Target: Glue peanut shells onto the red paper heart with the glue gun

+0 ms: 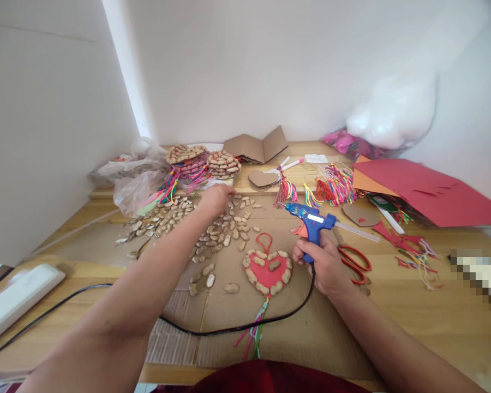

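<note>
My right hand [323,259] is wrapped around the handle of a blue hot glue gun [311,215], its nozzle pointing left and a clear glue stick out of the back. My left hand [217,201] reaches to the far side of the loose peanuts [225,229], fingers drawn together; whether anything is between them is hidden. Between my arms lies a red heart [265,275] with peanuts along its border and a few inside it. It has a red loop on top and a colourful tassel [258,327] below.
Peanut-covered pieces [225,164] are stacked at the back left beside plastic bags [133,188]. Red-handled scissors [355,265], cardboard hearts [360,214], bundles of coloured cords [337,183] and red sheets [433,188] lie right. The gun's black cord [225,330] crosses the cardboard mat [306,344].
</note>
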Demonstrator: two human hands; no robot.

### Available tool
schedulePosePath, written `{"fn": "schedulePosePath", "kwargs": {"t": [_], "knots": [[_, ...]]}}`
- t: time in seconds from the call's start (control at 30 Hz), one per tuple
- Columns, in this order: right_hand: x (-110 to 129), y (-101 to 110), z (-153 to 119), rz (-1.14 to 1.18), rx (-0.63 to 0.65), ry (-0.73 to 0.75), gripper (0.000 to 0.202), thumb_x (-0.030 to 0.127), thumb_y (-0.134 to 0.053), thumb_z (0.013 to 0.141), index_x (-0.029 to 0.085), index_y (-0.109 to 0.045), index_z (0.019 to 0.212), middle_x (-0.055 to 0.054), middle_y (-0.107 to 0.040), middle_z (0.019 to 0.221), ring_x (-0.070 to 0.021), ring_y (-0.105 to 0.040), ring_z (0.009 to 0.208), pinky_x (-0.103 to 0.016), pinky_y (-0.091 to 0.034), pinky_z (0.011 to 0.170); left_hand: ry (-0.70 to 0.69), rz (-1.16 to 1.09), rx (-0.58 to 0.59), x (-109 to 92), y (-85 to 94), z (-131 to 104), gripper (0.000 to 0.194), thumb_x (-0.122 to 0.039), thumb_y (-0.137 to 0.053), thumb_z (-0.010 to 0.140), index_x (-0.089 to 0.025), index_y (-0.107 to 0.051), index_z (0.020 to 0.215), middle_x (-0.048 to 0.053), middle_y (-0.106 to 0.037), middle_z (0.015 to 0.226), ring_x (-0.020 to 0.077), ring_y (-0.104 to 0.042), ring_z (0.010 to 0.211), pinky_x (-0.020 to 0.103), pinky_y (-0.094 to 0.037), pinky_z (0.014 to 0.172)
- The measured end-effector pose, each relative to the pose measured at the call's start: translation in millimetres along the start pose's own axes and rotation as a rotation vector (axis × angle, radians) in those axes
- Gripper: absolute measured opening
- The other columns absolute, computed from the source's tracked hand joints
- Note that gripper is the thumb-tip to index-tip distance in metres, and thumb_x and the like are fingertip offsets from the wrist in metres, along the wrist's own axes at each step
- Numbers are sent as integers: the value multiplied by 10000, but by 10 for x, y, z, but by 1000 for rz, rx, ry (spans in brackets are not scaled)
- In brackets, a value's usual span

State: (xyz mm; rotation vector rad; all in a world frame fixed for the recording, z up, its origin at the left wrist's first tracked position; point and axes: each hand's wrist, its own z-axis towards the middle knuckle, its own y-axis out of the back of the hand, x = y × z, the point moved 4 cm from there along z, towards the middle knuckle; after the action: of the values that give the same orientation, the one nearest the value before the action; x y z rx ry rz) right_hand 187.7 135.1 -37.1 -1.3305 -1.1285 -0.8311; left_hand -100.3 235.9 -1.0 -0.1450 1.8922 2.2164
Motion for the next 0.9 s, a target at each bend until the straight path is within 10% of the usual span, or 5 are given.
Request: {"fn": "schedulePosePath", "kwargs": {"t": [0.9], "knots": [[-20,18,16,-38,4,-17,347,327,-731,754,173,-623,1046,51,-579,567,-131,-532,560,-268,-378,548,53,-67,41,70,43,-68,353,-175,-518,895,-189,-796,1112,94,-794,1112,264,-710,1028,350,-530,933]]}}
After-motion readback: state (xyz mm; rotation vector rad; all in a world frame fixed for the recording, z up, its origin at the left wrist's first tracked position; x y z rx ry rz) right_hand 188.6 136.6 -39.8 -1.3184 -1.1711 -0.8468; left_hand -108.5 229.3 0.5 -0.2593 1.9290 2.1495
